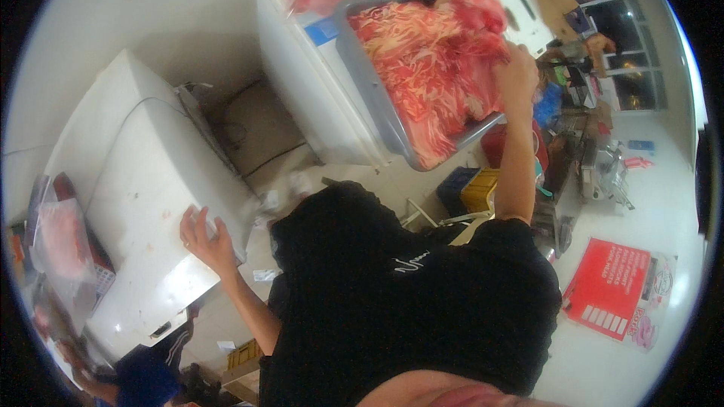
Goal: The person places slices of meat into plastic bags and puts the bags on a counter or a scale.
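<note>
Much of the meat point(418, 68) seems already cut into pale-streaked red strips, with redder pieces left larger, in 1 grey tray point(360, 75) on a white chest point(305, 83). The curled right hand point(517, 79) is placed against the meat, its grip unclear; the empty left hand point(205, 241) is spread over another white chest point(154, 196).

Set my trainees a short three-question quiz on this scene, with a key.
1. Multiple choice: what colour is the tray holding the meat?
a) yellow
b) grey
c) red

2. True or false: the camera wearer's left hand is touching the meat.

3. Fill in: the wearer's hand at the meat is the ____ one.

Key:
1. b
2. False; its fingers are spread at the white chest, away from the tray.
3. right
</note>
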Demonstrator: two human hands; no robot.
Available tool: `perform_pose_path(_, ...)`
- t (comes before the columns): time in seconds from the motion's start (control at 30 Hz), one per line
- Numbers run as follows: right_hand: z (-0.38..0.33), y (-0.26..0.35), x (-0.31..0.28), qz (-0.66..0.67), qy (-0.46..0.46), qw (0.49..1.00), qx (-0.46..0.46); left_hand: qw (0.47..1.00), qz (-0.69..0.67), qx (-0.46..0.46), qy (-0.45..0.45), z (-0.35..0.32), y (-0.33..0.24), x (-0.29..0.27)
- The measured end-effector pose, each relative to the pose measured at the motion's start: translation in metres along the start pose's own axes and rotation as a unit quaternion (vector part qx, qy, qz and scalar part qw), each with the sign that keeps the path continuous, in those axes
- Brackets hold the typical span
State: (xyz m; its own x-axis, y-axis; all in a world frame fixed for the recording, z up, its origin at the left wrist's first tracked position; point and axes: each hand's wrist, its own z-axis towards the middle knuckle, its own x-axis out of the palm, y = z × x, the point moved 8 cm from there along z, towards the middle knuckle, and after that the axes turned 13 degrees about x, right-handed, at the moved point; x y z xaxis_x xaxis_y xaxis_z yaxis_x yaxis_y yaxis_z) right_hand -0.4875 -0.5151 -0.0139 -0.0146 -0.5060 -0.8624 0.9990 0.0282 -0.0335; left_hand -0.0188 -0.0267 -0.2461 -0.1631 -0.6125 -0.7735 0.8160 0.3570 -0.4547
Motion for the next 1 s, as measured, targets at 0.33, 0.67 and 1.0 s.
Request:
perform_pose_path(0.33, -0.004, -0.020, -0.034, 0.089, -0.059, 0.994, -0.017, 1.000, -0.002, -0.001, 0.005, 0.001, 0.000, 0.004)
perform_pose_path(0.67, 0.008, 0.010, -0.109, 0.098, -0.131, 0.985, -0.054, 1.000, 0.022, 0.010, 0.007, 0.002, -0.004, 0.001)
perform_pose_path(1.0, 0.032, 0.078, -0.074, 0.441, 0.349, 0.824, -0.071, 1.000, 0.010, -0.008, -0.001, -0.003, 0.000, 0.001)
